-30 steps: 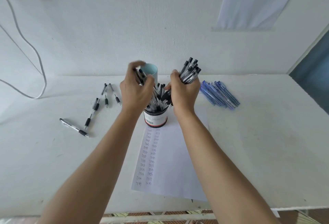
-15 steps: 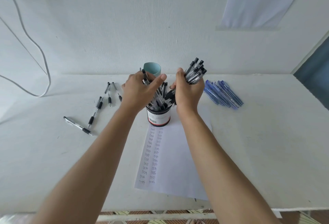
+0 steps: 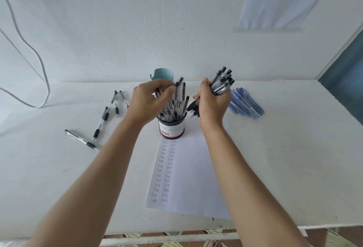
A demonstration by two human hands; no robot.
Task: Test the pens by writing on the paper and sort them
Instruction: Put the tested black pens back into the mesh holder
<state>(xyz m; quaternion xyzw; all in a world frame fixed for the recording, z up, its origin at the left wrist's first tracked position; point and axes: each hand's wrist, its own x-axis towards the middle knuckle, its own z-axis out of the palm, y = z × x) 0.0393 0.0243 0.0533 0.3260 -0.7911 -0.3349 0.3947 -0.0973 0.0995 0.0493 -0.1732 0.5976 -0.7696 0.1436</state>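
Note:
A black mesh pen holder (image 3: 171, 128) stands at the top of the white paper (image 3: 188, 176), stuffed with several black pens (image 3: 179, 101). My left hand (image 3: 150, 102) hovers over the holder and pinches the top of one blurred pen (image 3: 179, 84) standing in it. My right hand (image 3: 213, 103) grips a bundle of black pens (image 3: 222, 81) just right of the holder, caps pointing up and away. The paper carries two columns of handwritten "test" marks (image 3: 164, 170).
Several black pens (image 3: 102, 119) lie scattered on the white table (image 3: 284, 158) at the left. A pile of blue pens (image 3: 245, 102) lies at the right. A pale green cup (image 3: 163, 74) stands behind the holder by the wall. A white cable (image 3: 39, 62) hangs at far left.
My left hand has lifted off the pens in the holder and now pinches one pen's top. The right hand's bundle has stayed beside the holder.

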